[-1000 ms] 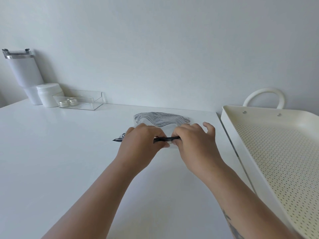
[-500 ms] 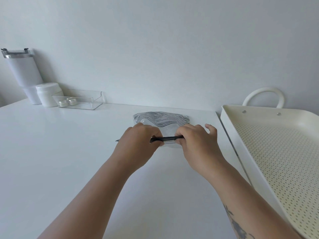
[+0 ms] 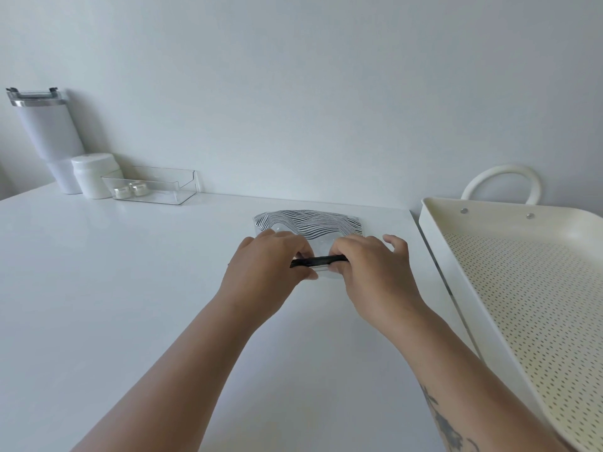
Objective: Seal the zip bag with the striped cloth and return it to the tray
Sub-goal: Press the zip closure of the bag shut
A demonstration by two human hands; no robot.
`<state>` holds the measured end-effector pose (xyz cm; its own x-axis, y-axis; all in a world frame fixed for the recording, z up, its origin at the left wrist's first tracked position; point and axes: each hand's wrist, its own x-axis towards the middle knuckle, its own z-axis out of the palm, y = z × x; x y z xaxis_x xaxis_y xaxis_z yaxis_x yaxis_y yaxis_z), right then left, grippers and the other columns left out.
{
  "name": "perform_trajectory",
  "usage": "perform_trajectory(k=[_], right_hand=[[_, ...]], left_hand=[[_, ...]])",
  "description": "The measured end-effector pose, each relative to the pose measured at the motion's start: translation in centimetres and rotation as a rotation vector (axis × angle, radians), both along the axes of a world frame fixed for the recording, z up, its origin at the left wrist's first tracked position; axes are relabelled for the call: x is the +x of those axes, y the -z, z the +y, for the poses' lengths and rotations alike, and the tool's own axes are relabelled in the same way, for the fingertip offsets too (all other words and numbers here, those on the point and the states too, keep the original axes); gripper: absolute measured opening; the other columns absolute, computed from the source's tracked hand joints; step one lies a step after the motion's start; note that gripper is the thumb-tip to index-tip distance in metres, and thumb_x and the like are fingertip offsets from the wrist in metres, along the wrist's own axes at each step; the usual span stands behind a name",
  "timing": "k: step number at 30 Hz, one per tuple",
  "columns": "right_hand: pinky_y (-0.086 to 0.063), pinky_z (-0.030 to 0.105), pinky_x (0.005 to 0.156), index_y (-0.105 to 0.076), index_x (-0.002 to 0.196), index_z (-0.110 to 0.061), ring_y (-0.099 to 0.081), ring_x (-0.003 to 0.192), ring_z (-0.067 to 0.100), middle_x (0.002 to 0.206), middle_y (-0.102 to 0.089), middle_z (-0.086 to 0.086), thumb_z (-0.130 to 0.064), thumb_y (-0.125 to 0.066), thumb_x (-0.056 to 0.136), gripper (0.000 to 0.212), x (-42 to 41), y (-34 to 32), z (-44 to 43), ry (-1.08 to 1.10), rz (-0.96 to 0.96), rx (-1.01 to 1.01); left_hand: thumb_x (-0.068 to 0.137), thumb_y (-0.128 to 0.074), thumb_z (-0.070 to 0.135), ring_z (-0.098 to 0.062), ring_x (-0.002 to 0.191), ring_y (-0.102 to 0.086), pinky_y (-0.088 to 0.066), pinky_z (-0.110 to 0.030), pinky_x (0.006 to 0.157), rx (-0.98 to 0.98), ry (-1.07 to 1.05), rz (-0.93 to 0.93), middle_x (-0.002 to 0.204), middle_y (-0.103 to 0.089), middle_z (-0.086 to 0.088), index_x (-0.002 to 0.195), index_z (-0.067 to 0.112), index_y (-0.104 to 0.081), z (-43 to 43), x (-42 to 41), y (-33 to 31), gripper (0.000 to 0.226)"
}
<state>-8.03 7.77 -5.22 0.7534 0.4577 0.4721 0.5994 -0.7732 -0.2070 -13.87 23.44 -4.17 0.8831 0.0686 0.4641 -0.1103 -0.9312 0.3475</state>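
A clear zip bag lies flat on the white table, with the black-and-white striped cloth inside at its far end. Its black zip strip runs along the near edge. My left hand pinches the left part of the strip and hides that end. My right hand pinches the right part, little finger raised. A short stretch of strip shows between them. The cream perforated tray with a loop handle sits just right of the bag.
A white tumbler, a white jar and a clear plastic organiser holding two small silver jars stand at the back left by the wall. The table's right edge runs close beside the tray.
My left hand has slid left along the zip strip, now covering the end that stuck out before. The right hand and the bag have stayed about where they were.
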Motion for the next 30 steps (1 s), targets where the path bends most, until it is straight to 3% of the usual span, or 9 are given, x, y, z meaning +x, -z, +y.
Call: perform_trajectory(k=[4, 12, 17, 21, 25, 30], right_hand=[[-0.022, 0.039, 0.103, -0.053, 0.082, -0.028, -0.050, 0.083, 0.016, 0.080, -0.053, -0.013, -0.017, -0.053, 0.094, 0.017, 0.28, 0.31, -0.11, 0.029, 0.003, 0.028], [-0.016, 0.043, 0.108, -0.054, 0.094, -0.031, -0.048, 0.093, 0.014, 0.094, -0.054, -0.015, -0.026, -0.057, 0.091, 0.007, -0.30, 0.21, 0.36, -0.030, 0.012, 0.014], [-0.016, 0.039, 0.106, -0.057, 0.083, -0.029, -0.051, 0.090, 0.016, 0.083, -0.054, -0.011, -0.025, -0.057, 0.093, 0.010, -0.17, 0.21, 0.51, -0.023, -0.010, 0.037], [-0.017, 0.037, 0.104, -0.058, 0.081, -0.028, -0.052, 0.089, 0.015, 0.082, -0.057, -0.012, -0.023, -0.060, 0.092, 0.012, 0.08, 0.18, 0.34, -0.024, 0.009, 0.099], [-0.019, 0.037, 0.104, -0.060, 0.081, -0.028, -0.051, 0.086, 0.014, 0.079, -0.055, -0.014, -0.024, -0.062, 0.091, 0.011, 0.13, 0.13, 0.26, -0.034, 0.002, 0.119], [-0.021, 0.038, 0.105, -0.060, 0.082, -0.028, -0.051, 0.089, 0.012, 0.082, -0.058, -0.013, -0.024, -0.061, 0.091, 0.010, -0.08, -0.02, 0.33, -0.054, 0.012, 0.132]], left_hand=[[0.087, -0.067, 0.031, -0.015, 0.087, -0.048, -0.035, -0.030, 0.077, 0.048, -0.035, 0.023, 0.078, -0.059, 0.012, 0.083, 0.028, -0.064, 0.37, 0.04, 0.11, 0.006], [0.089, -0.063, 0.021, -0.016, 0.082, -0.049, -0.034, -0.031, 0.074, 0.038, -0.098, -0.034, 0.078, -0.060, 0.009, 0.075, 0.023, -0.059, 0.18, 0.36, 0.59, 0.014], [0.087, -0.066, 0.030, -0.014, 0.086, -0.050, -0.032, -0.029, 0.074, 0.015, -0.056, 0.001, 0.078, -0.058, 0.014, 0.083, 0.027, -0.064, 0.16, 0.18, 0.44, 0.006], [0.081, -0.072, 0.038, -0.012, 0.086, -0.050, -0.035, -0.029, 0.074, 0.008, -0.028, 0.002, 0.084, -0.057, 0.016, 0.090, 0.029, -0.063, 0.00, 0.02, 0.23, 0.016], [0.086, -0.067, 0.031, -0.013, 0.087, -0.051, -0.037, -0.030, 0.076, -0.022, -0.052, -0.036, 0.083, -0.062, 0.016, 0.084, 0.030, -0.065, -0.22, -0.01, 0.13, 0.003], [0.087, -0.066, 0.024, -0.014, 0.086, -0.051, -0.032, -0.030, 0.073, -0.029, -0.074, -0.072, 0.077, -0.059, 0.014, 0.076, 0.027, -0.062, -0.32, 0.12, 0.20, 0.012]])
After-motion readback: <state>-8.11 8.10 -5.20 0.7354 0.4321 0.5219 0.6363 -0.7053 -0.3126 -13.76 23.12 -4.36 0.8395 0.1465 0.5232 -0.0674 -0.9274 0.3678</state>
